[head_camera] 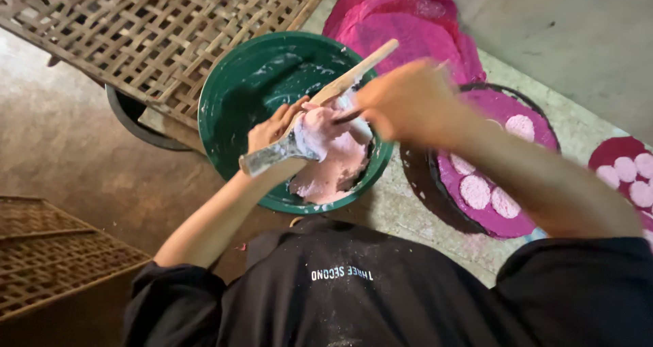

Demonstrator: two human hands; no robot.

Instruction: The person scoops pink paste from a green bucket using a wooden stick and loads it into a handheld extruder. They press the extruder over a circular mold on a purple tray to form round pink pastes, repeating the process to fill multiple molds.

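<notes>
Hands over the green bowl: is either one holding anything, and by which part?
Left hand grips a paste-coated spatula mid-length; right hand, blurred, holds a wooden stick at its lower end.

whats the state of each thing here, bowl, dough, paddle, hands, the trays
green bowl: upright, smeared inside, partly filled
pink dough: soft lump in the bowl
wooden paddle: tilted, coated end in the dough
left hand: gripping the paddle's coated end
right hand: blurred, over the bowl, at the dough
round tray: pink-lined, holding pale discs
woven rack: flat, resting over a dark tub
</notes>
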